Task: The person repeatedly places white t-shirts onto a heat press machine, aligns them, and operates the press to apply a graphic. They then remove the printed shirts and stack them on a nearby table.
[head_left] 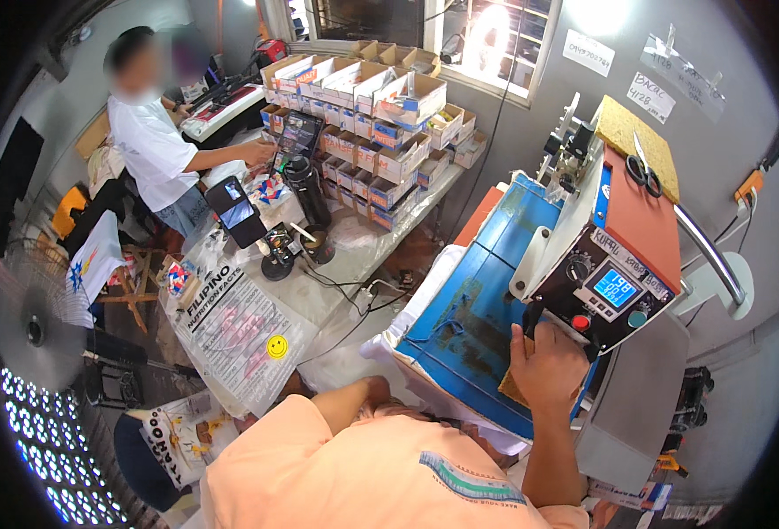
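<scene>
My right hand is wrapped round the black handle at the front of a heat press. The press has an orange-red housing with a lit digital display, a dial and two buttons. Under it lies a worn blue board with dark stains and a cord across it. A brown pad edge shows beneath my right hand. White cloth hangs out along the board's left side. My left hand is close to my body, beside the table; its fingers are hidden.
Scissors rest on the press beside a yellow pad. On the table to the left are a printed plastic sheet, a phone on a stand, a black bottle and stacked cardboard bins. A person in white stands beyond; a fan is at left.
</scene>
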Demonstrator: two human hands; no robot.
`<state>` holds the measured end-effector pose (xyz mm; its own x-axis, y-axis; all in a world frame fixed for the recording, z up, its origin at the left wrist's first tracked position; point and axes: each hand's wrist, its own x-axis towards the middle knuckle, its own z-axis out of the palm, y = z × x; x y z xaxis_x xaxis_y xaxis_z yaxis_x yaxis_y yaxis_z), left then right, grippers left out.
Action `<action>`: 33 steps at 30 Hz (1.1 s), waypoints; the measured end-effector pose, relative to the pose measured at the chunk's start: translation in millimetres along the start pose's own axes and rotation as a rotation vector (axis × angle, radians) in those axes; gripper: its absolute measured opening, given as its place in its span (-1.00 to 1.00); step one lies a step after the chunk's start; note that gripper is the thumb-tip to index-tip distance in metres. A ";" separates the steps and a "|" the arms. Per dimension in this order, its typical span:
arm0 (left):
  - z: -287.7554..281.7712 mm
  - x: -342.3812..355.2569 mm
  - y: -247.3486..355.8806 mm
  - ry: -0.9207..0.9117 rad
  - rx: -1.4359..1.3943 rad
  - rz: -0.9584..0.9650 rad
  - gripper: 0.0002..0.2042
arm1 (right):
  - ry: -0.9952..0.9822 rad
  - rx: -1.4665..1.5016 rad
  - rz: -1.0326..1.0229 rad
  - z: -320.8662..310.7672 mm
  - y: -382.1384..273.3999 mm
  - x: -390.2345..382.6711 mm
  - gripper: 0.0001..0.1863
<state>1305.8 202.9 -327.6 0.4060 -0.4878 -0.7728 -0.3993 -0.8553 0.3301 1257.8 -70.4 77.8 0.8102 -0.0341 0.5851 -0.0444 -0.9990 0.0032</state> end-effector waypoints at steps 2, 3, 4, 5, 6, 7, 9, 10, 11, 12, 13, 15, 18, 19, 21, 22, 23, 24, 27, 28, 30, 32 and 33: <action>4.5 1.1 -1.6 -0.105 0.082 0.067 -0.70 | 0.018 -0.007 -0.035 1.8 5.3 -1.7 -0.65; 2.8 -1.2 -1.9 -0.151 0.104 0.087 -0.68 | 0.026 -0.012 -0.049 3.6 7.7 -2.8 -0.65; 1.0 -3.8 -3.3 -0.198 0.125 0.106 -0.66 | 0.032 -0.013 -0.054 5.0 9.9 -2.9 -0.66; 14.7 2.3 -26.4 -0.276 0.017 -0.011 -0.59 | 0.042 0.011 -0.063 4.6 8.7 -2.2 -0.66; 40.1 13.9 -65.3 -0.348 -0.102 -0.147 -0.52 | 0.057 0.058 -0.077 1.2 6.7 -0.7 -0.66; 54.2 19.7 -84.1 -0.417 -0.219 -0.262 -0.45 | 0.061 0.086 -0.089 0.1 7.2 -1.1 -0.66; 45.3 12.8 -44.6 0.132 -0.424 -0.489 -0.40 | 0.045 0.021 -0.077 3.4 17.4 -5.4 -0.66; 38.7 -4.4 -30.1 0.414 -0.535 -0.616 -0.38 | 0.041 0.020 -0.079 6.0 18.8 -6.6 -0.66; 45.4 -11.0 -38.8 0.338 -0.523 -0.529 -0.42 | 0.041 0.046 -0.086 5.4 16.4 -6.0 -0.66; 53.3 -13.8 -48.1 0.260 -0.507 -0.432 -0.47 | 0.043 0.062 -0.089 5.2 16.1 -5.8 -0.66; 63.2 -17.5 -56.0 0.181 -0.488 -0.334 -0.52 | 0.043 0.067 -0.092 3.8 15.5 -5.5 -0.66; 88.4 -20.9 -61.7 0.123 -0.255 -0.079 -0.55 | 0.035 0.064 -0.102 2.7 15.0 -5.8 -0.66; 138.6 -10.4 -66.5 0.178 -0.160 -0.093 -0.62 | 0.072 0.081 -0.099 4.0 19.2 -7.4 -0.67; 155.6 -4.0 -74.2 0.226 -0.170 -0.170 -0.64 | 0.080 0.106 -0.101 2.5 19.7 -6.9 -0.67; 142.4 2.4 -65.4 0.168 -0.072 -0.074 -0.65 | 0.074 0.090 -0.073 4.0 21.8 -8.1 -0.68; 130.7 2.6 -61.0 0.137 0.011 0.009 -0.66 | 0.062 0.094 -0.065 7.5 22.4 -9.9 -0.71; 118.9 0.0 -57.1 0.120 0.102 0.086 -0.67 | 0.053 0.104 -0.062 7.3 22.5 -9.1 -0.72; 111.4 -1.3 -54.4 0.114 0.189 0.157 -0.68 | 0.047 0.119 -0.067 7.1 20.9 -7.1 -0.72; 81.4 -1.6 -53.0 0.134 0.404 0.309 -0.71 | 0.030 0.151 -0.052 8.3 23.5 -10.2 -0.74; 70.8 1.0 -53.9 0.148 0.434 0.337 -0.72 | 0.028 0.163 -0.047 8.3 24.7 -10.9 -0.75; 59.0 6.7 -67.7 0.164 0.421 0.350 -0.77 | 0.028 0.185 -0.044 4.3 25.6 -9.8 -0.75; 43.8 9.6 -68.4 0.148 0.172 0.280 -0.79 | 0.031 0.192 -0.035 4.6 26.5 -10.7 -0.75; 39.7 6.3 -61.7 0.098 -0.206 0.135 -0.79 | 0.021 0.196 -0.024 5.5 26.3 -14.9 -0.75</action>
<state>1300.4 259.6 -374.3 0.4419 -0.6060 -0.6614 -0.2839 -0.7939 0.5377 1247.9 -96.3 64.7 0.7973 -0.0118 0.6034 0.0910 -0.9860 -0.1395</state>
